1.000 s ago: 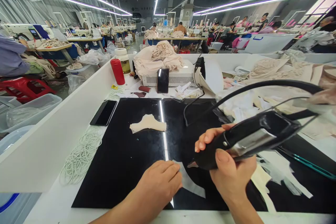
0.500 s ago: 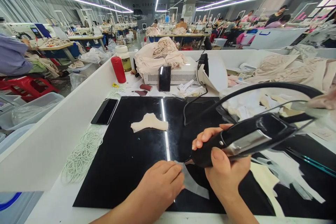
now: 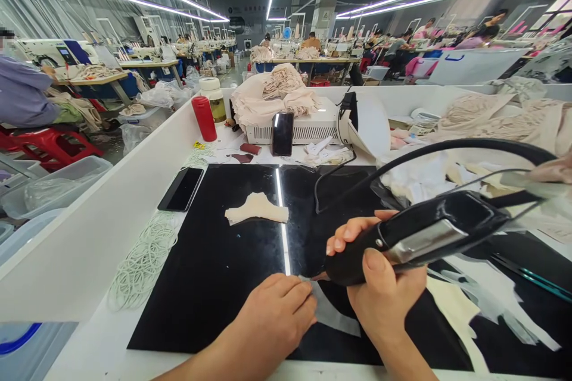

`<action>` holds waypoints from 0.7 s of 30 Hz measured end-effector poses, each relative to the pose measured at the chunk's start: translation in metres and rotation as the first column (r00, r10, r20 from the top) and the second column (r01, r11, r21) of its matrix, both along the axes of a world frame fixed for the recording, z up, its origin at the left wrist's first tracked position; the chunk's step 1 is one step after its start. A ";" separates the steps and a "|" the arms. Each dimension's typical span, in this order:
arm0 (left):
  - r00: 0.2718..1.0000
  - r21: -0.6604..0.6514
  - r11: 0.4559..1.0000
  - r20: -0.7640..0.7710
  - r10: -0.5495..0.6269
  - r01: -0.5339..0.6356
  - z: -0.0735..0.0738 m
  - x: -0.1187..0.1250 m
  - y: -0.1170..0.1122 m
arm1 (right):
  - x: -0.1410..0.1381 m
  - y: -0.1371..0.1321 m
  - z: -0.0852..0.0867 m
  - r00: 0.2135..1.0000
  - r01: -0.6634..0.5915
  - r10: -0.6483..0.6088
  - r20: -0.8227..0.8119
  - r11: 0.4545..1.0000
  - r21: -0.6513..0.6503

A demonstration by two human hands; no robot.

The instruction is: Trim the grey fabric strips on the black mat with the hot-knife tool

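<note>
My right hand [image 3: 388, 280] is wrapped around a black corded handheld tool [image 3: 413, 235] with a silver panel on its side. The tool's narrow tip points down to the left, close to my left fingertips. My left hand [image 3: 277, 312], fingers curled and pressed together, holds the upper end of a curved translucent grey fabric piece [image 3: 337, 315] on the black mat [image 3: 201, 297]. The tip meets or nearly meets that end; exact contact is hidden by my fingers. Farther up the mat lies a cream curved fabric piece [image 3: 257, 208].
Cream and translucent cut pieces [image 3: 453, 303] lie right of my right hand. A phone [image 3: 181, 189] and a heap of pale green cord [image 3: 143, 265] are at left. At the back stand a red bottle [image 3: 204, 119], a vented white box [image 3: 308, 131] and a lamp [image 3: 364, 125].
The tool's tip has shifted slightly left, nearer my left fingers, along the translucent piece. Both hands keep their holds. The whole view has swung a little.
</note>
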State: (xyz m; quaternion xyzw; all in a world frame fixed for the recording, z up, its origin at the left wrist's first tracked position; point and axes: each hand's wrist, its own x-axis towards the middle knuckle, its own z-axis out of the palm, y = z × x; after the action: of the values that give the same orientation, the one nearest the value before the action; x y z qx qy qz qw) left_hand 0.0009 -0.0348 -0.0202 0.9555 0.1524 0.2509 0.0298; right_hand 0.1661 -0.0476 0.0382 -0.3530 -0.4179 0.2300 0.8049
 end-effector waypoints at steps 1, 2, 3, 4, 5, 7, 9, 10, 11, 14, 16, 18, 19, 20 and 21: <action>1.000 0.000 1.000 -0.009 0.001 -0.001 0.000 0.000 0.000 | -0.001 0.000 -0.001 1.000 -0.005 0.005 0.000 1.000 0.004; 1.000 0.002 1.000 -0.014 0.001 -0.001 -0.001 0.000 -0.001 | -0.002 0.001 -0.002 1.000 -0.013 0.013 0.002 1.000 0.005; 1.000 0.008 1.000 -0.019 0.001 -0.001 -0.001 0.000 -0.001 | -0.002 0.001 -0.003 1.000 -0.022 0.022 0.005 1.000 0.005; 1.000 0.018 1.000 -0.020 0.002 -0.001 0.000 0.001 -0.001 | -0.003 0.002 -0.004 1.000 -0.026 0.026 0.005 1.000 0.004; 1.000 0.030 1.000 -0.017 0.001 -0.001 0.000 0.001 -0.001 | -0.003 0.002 -0.005 1.000 -0.028 0.028 0.003 1.000 0.003; 1.000 0.052 0.999 -0.007 0.002 -0.002 0.001 0.002 -0.001 | -0.004 0.002 -0.006 1.000 -0.024 0.024 -0.001 1.000 -0.002; 1.000 0.070 0.998 0.004 0.005 -0.005 0.001 0.002 -0.001 | -0.004 0.002 -0.005 1.000 -0.011 0.011 0.002 1.000 -0.012; 1.000 0.076 0.997 0.010 0.008 -0.009 0.001 0.002 -0.001 | -0.005 0.002 -0.004 1.000 -0.007 0.007 0.006 1.000 -0.019; 1.000 0.080 0.997 0.009 0.010 -0.010 0.000 0.002 -0.001 | -0.005 0.003 -0.004 1.000 -0.005 0.005 0.009 1.000 -0.023; 1.000 0.094 0.996 0.008 0.010 -0.011 -0.002 0.002 -0.001 | -0.006 0.003 -0.003 1.000 -0.010 0.010 -0.010 1.000 -0.019; 1.000 0.101 0.995 0.010 0.011 -0.012 -0.002 0.002 -0.001 | -0.007 0.004 -0.005 1.000 -0.014 0.013 -0.021 1.000 -0.017; 1.000 0.110 0.994 0.020 0.015 -0.017 -0.002 0.003 -0.001 | -0.008 0.005 -0.007 0.999 -0.028 0.028 -0.018 0.999 -0.018; 1.000 0.113 0.993 0.026 0.018 -0.020 -0.002 0.003 -0.001 | -0.009 0.005 -0.007 0.999 -0.039 0.038 -0.015 0.999 -0.019; 0.999 0.117 0.993 0.032 0.020 -0.023 -0.002 0.004 -0.001 | -0.009 0.006 -0.008 0.999 -0.047 0.047 -0.012 0.999 -0.019; 0.999 0.121 0.992 0.035 0.022 -0.026 -0.002 0.004 -0.001 | -0.010 0.006 -0.009 0.999 -0.050 0.049 -0.010 0.999 -0.021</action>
State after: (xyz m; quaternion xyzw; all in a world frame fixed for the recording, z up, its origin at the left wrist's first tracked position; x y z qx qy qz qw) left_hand 0.0046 -0.0356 -0.0226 0.9493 0.1477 0.2762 -0.0287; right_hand 0.1560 -0.0414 0.0296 -0.3499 -0.4204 0.2559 0.7971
